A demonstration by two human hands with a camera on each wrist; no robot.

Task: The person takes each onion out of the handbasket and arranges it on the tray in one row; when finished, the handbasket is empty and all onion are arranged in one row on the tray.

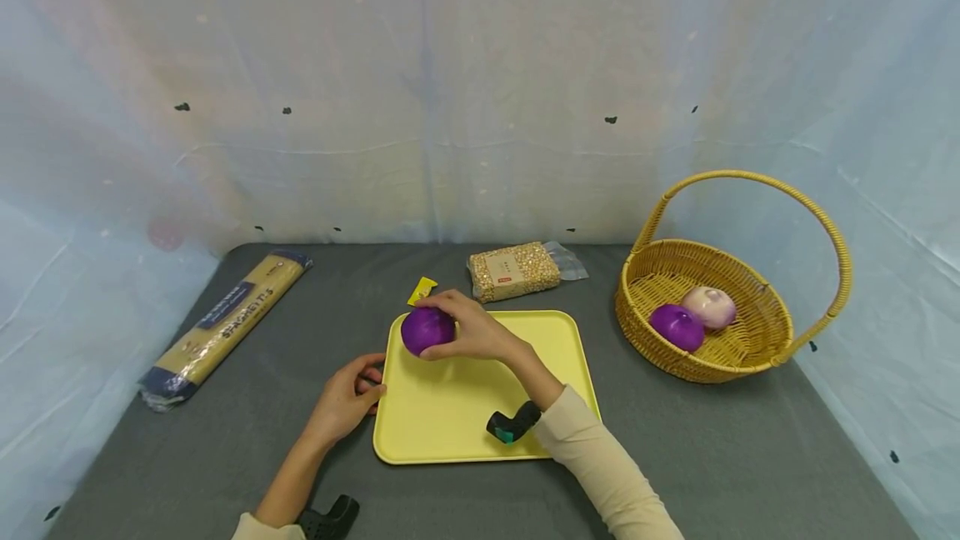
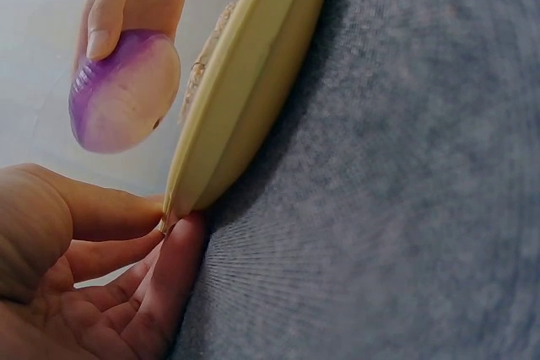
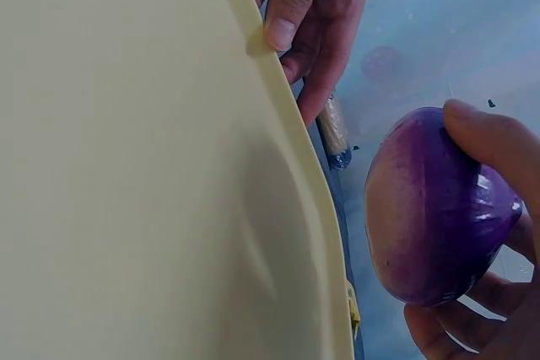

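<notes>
My right hand point(image 1: 480, 334) holds a purple onion point(image 1: 427, 330) over the far left corner of a yellow tray point(image 1: 450, 415). Fingers and thumb wrap the sides of the onion, whose pale underside faces the tray in the right wrist view, where its shadow falls on the tray. With thumb and fingers, my left hand point(image 1: 347, 400) pinches the tray's left rim; in the left wrist view the thumb lies on top of the rim point(image 2: 181, 170) and the fingers are beneath it.
To the right stands a wicker basket point(image 1: 633, 319) with a tall handle, holding a purple onion point(image 1: 677, 327) and a paler onion point(image 1: 709, 307). Behind the tray lie a bag of grains point(image 1: 517, 271) and a small yellow packet point(image 1: 422, 290). A spaghetti pack point(image 1: 225, 327) lies at the left.
</notes>
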